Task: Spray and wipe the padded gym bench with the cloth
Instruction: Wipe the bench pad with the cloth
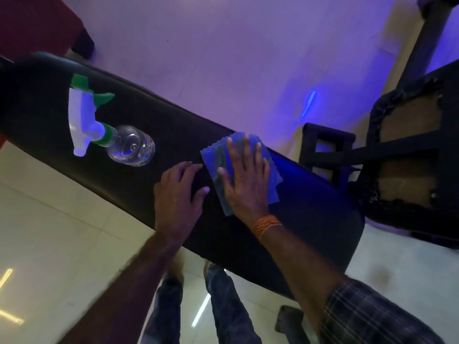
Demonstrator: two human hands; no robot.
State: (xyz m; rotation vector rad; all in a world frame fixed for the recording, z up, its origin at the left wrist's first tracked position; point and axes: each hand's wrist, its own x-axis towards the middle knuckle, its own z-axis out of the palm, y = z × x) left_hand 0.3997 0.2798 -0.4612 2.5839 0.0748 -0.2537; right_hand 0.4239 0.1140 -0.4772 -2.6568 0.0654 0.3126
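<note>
Lying flat on the black padded tabletop (pixel 173 125) of the gym bench, the blue textured cloth (pixel 213 155) sits by the far edge. The right hand (pixel 244 180) presses it with fingers (pixel 234 150) straight and spread. The left hand (pixel 178 192) rests just beside it, fingers relaxed and grasping nothing. A clear plastic spray bottle with a white and green trigger head (pixel 104 131) stands well apart to the left, with bare padding between. A worn black seat frame (pixel 407 155) stands near the tabletop's right end.

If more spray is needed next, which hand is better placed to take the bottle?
Probably the left hand: it rests free on the bench, nearer the spray bottle, while the right hand presses flat on the cloth.
</note>
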